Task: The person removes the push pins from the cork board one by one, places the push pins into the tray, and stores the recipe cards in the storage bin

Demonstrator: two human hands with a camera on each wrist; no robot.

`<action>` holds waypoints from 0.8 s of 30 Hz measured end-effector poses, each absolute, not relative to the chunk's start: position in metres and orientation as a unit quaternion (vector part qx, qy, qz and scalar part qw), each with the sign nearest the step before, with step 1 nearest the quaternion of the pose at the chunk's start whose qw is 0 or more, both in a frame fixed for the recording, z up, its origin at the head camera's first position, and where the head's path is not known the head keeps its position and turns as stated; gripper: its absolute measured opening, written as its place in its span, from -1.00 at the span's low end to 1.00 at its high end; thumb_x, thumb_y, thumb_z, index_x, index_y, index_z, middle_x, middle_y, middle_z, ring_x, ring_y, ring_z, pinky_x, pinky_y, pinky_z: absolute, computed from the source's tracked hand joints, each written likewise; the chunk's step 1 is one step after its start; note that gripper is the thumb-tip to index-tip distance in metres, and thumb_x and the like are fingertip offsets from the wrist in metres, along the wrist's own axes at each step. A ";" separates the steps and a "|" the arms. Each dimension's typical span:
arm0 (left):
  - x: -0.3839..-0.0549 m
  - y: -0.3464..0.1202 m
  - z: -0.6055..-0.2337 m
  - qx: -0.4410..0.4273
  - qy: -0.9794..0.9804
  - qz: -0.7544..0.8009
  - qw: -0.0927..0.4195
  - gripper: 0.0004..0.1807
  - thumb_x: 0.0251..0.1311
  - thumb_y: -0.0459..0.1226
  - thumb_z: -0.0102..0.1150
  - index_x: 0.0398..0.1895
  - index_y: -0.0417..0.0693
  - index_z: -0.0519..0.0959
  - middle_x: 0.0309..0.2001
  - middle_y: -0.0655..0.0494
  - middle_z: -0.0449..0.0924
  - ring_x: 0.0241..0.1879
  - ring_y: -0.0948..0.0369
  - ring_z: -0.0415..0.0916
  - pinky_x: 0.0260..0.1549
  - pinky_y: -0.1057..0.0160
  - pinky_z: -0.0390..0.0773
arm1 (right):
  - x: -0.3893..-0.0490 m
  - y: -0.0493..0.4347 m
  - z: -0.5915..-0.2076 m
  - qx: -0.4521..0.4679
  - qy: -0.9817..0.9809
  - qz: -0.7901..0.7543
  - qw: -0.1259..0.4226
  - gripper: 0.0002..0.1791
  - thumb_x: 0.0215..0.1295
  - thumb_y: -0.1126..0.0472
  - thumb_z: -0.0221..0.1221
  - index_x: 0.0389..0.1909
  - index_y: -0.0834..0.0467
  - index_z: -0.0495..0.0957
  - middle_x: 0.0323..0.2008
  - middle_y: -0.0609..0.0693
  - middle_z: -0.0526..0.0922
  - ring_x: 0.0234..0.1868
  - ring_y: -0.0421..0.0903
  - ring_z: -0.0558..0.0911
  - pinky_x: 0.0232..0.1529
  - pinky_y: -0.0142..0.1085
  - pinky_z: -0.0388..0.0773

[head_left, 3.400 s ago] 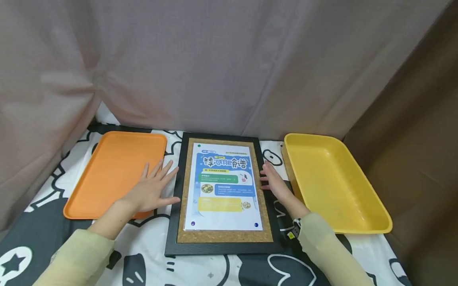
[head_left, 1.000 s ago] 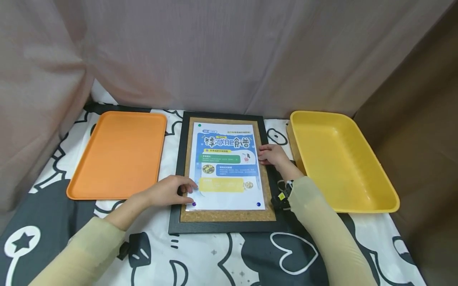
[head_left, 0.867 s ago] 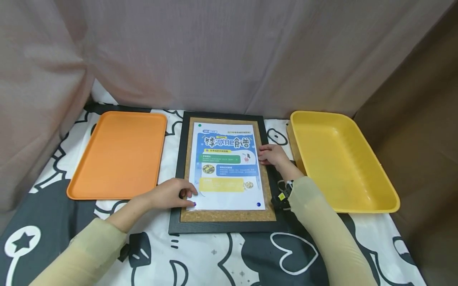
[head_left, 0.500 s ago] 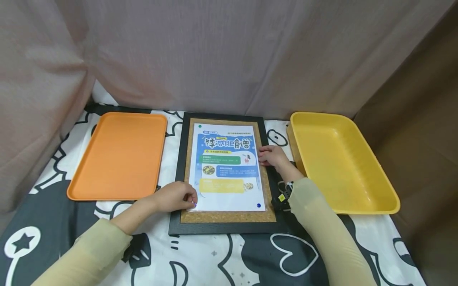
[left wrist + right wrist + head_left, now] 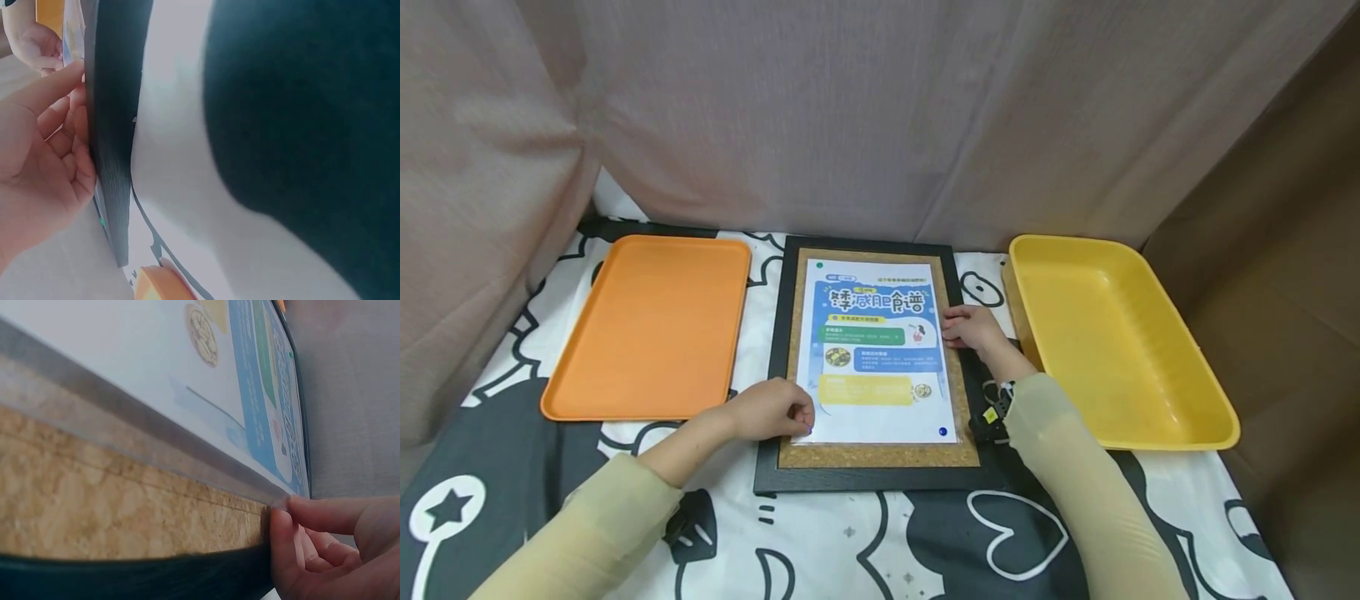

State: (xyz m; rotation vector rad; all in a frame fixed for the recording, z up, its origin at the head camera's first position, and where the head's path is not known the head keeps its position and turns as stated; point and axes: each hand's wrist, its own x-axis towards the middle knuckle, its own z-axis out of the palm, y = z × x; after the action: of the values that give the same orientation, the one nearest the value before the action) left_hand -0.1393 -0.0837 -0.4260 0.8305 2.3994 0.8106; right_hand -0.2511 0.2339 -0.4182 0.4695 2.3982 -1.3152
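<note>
A laminated poster sheet (image 5: 880, 423) lies on the cork (image 5: 880, 456) of a black-framed board (image 5: 872, 480). At its lower left corner, my left hand (image 5: 771, 410) pinches a purple pushpin (image 5: 809, 430), mostly covered by the fingers. In the left wrist view the frame's side (image 5: 112, 125) runs beside the curled left fingers. My right hand (image 5: 977, 329) pinches the sheet's right edge between thumb and forefinger; in the right wrist view that edge stands slightly off the cork (image 5: 125, 506). A green pushpin (image 5: 820, 264) sits top left, a blue one (image 5: 942, 432) bottom right.
An orange tray (image 5: 647, 333) lies left of the board. On the right stands a deep yellow tray (image 5: 1120, 350). A black-and-white patterned cloth (image 5: 835, 550) covers the table, and grey curtain (image 5: 850, 117) hangs behind.
Earlier both hands were spread beside the board. Since then the right has taken the sheet's edge; the left has come to the lower left corner and closed on the purple pushpin. The view tilted down.
</note>
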 end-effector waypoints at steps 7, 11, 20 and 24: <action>-0.142 -0.083 -0.424 0.294 0.869 0.299 0.262 -0.90 0.14 -0.32 0.21 -0.52 -0.02 0.58 -0.63 0.26 0.39 -0.56 0.34 0.30 -0.50 0.42 0.31 | -0.251 0.232 -0.420 0.171 0.850 -0.464 0.179 -0.52 0.27 0.39 0.09 0.22 0.19 0.36 0.06 0.17 0.54 -0.19 -0.11 0.57 -0.30 -0.49 0.55; -0.142 -0.082 -0.421 0.291 0.865 0.301 0.276 -0.89 0.15 -0.33 0.19 -0.52 -0.03 0.58 -0.64 0.26 0.37 -0.55 0.33 0.29 -0.49 0.41 0.30 | -0.250 0.232 -0.418 0.166 0.854 -0.461 0.175 -0.53 0.27 0.39 0.09 0.22 0.20 0.36 0.03 0.18 0.54 -0.22 -0.12 0.57 -0.28 -0.48 0.56; -0.146 -0.088 -0.418 0.300 0.842 0.320 0.314 -0.90 0.15 -0.35 0.17 -0.49 -0.04 0.60 -0.55 0.23 0.47 -0.49 0.32 0.33 -0.44 0.40 0.36 | -0.250 0.233 -0.418 0.162 0.857 -0.458 0.171 -0.51 0.26 0.40 0.09 0.24 0.21 0.35 0.01 0.18 0.54 -0.21 -0.11 0.56 -0.21 -0.44 0.57; -0.148 -0.091 -0.418 0.300 0.835 0.337 0.316 -0.93 0.16 -0.34 0.16 -0.45 -0.06 0.60 -0.53 0.22 0.47 -0.47 0.31 0.34 -0.42 0.39 0.36 | -0.249 0.233 -0.419 0.162 0.859 -0.456 0.170 -0.52 0.27 0.40 0.09 0.23 0.21 0.36 0.01 0.18 0.54 -0.21 -0.10 0.56 -0.21 -0.44 0.58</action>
State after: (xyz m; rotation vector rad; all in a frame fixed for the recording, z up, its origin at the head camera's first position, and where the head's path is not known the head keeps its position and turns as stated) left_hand -0.1476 -0.0911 -0.4185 0.7903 2.1987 0.8876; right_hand -0.2486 0.2334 -0.4188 0.4599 2.4395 -1.2945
